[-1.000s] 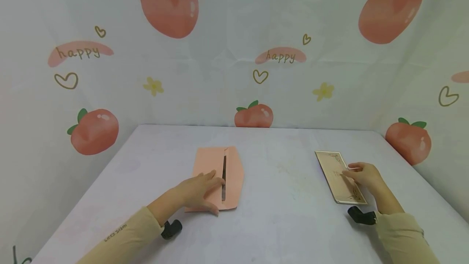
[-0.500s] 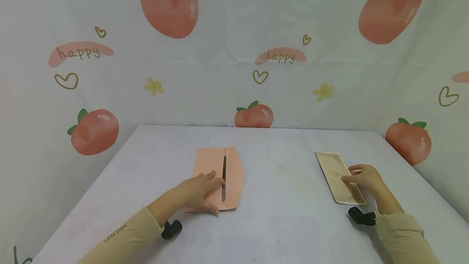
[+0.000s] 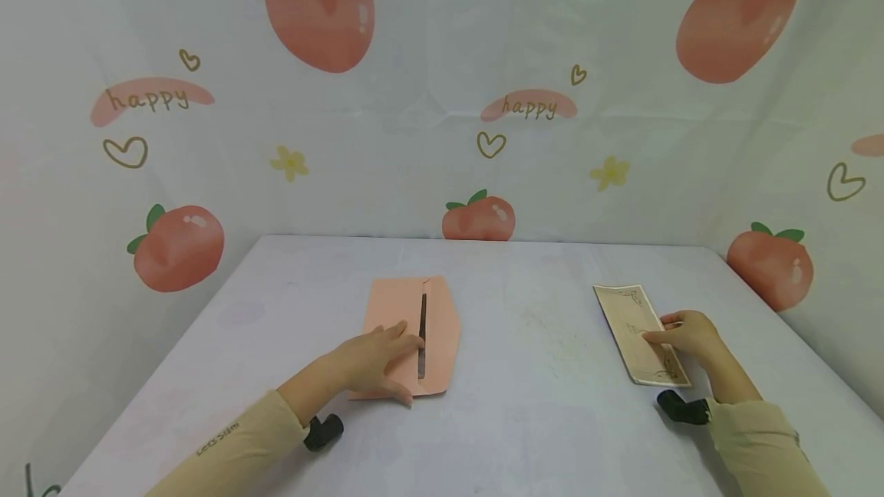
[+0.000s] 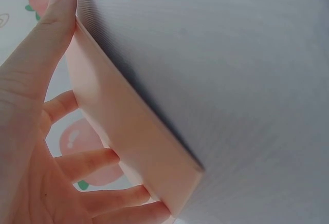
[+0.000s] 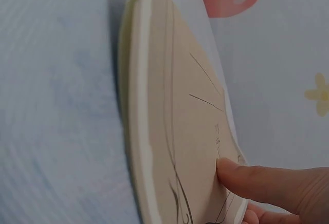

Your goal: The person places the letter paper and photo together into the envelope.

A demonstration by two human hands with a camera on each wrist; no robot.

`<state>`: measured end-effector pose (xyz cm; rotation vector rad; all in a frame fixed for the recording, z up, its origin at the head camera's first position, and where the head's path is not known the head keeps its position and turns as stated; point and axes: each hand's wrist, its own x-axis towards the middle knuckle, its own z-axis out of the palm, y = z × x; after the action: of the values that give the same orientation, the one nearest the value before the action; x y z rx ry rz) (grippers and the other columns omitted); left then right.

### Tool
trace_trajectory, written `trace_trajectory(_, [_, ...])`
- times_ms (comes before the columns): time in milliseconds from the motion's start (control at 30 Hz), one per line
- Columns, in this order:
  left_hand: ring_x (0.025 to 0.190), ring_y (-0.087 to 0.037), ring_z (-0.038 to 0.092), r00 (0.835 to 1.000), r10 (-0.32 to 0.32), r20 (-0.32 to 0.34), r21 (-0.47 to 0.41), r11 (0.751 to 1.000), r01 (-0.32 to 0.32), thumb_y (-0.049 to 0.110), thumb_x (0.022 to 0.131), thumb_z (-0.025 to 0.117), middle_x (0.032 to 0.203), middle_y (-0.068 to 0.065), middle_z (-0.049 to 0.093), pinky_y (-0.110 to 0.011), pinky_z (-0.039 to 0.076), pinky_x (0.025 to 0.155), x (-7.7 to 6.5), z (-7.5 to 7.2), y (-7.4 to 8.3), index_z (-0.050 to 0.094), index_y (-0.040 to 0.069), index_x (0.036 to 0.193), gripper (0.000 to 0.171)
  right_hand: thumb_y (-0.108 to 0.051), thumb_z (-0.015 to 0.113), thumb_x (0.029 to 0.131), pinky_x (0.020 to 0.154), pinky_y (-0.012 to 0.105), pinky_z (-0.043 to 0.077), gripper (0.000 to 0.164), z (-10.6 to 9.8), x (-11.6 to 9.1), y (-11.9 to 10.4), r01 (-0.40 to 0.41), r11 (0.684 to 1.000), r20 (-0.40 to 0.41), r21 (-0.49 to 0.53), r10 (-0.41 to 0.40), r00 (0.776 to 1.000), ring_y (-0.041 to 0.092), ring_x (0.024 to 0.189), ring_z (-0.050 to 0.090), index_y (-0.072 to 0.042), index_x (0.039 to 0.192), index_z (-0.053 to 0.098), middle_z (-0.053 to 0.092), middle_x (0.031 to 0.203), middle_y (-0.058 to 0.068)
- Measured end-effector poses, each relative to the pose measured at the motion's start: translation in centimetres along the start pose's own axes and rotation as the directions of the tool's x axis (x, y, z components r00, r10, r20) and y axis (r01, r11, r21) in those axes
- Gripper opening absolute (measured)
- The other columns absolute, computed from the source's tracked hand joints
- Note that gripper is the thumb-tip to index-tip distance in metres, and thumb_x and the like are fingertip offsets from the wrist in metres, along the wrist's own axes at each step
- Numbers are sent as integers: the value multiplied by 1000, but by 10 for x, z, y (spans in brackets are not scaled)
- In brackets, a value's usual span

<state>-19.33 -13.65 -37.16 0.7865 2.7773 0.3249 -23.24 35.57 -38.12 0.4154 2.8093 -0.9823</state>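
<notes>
My left hand (image 3: 376, 359) rests with spread fingers on a peach-pink envelope (image 3: 394, 297) lying left of the table's middle. The envelope's flap points right, and a long dark slit shows beside it. In the left wrist view the fingertips press on the envelope (image 4: 118, 116), and the thumb lies at its near edge. On the right, my right hand (image 3: 691, 334) pinches the right edge of a beige card (image 3: 625, 320) with dark scrollwork and lettering. The thumb (image 5: 247, 175) presses on the card's face while fingers reach under the edge, which bows slightly upward in the right wrist view.
A white tabletop (image 3: 511, 420) carries both paper things, with bare surface between them. Behind it hangs a white curtain (image 3: 414, 136) printed with fruit, hearts and flowers. Black wrist cameras (image 3: 323, 432) are strapped near both cuffs.
My right hand has shifted slightly down, its thumb a little further onto the card and its fingers drawn in to the edge. The left hand and envelope stay put.
</notes>
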Motion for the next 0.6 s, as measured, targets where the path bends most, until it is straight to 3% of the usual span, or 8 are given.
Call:
trace_trajectory(133, [128,-54,37,1000,-1,0,0,1000,1,60,68,71,150,-19,31,-63,41,95,0,0,0,43,25,133,79,-26,75,77,82,50,46,72,0,0,0,4,1000,-6,9,-4,1000,40,96,51,22,119,42,52,105,34])
trace_trajectory(367, [128,-54,37,1000,-5,-1,-2,1000,5,60,68,72,150,-19,32,-63,41,94,0,0,0,43,24,134,80,-21,69,82,82,49,47,63,-1,0,0,15,1000,-4,11,-15,1000,46,100,51,19,120,40,47,114,40])
trace_trajectory(600, [127,-54,38,1000,-2,-5,8,1000,2,60,68,71,149,-20,32,-62,42,94,0,1,-1,43,25,133,79,-6,55,88,59,22,47,42,-2,1,-1,61,997,-23,53,-60,998,21,77,58,22,117,43,57,97,32])
